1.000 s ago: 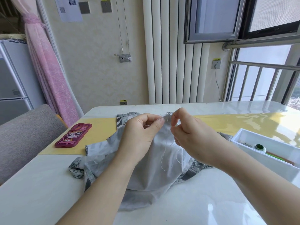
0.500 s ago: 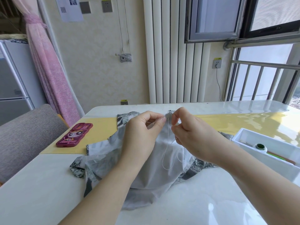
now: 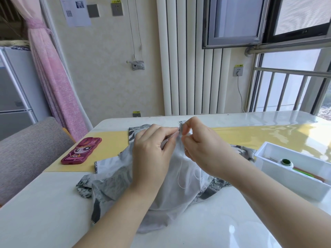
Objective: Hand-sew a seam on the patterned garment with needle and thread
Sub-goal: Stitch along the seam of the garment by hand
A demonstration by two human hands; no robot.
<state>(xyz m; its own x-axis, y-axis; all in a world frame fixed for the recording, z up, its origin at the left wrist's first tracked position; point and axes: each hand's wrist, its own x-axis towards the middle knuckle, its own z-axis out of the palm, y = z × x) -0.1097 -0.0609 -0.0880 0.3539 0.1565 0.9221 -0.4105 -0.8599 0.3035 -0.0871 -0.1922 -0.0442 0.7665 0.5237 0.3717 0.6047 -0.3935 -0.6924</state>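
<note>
The grey-and-white patterned garment [image 3: 114, 178] lies bunched on the white table [image 3: 44, 221], its pale inside turned up. My left hand [image 3: 152, 151] pinches a raised fold of the garment near its top edge. Right beside it, my right hand [image 3: 202, 145] pinches at the same fold with thumb and forefinger; the needle itself is too small to make out. A white thread [image 3: 180, 174] hangs in a loop from that spot down over the cloth.
A pink cartoon phone case [image 3: 81, 151] lies on the yellow mat [image 3: 111, 145] at left. A white plastic tray [image 3: 290, 181] with a green-capped spool [image 3: 286, 162] stands at right. A grey chair back [image 3: 26, 149] is at the table's left edge.
My two hands have drawn a little closer together at the fold. The thread loop hangs slightly shorter. The garment stays where it was.
</note>
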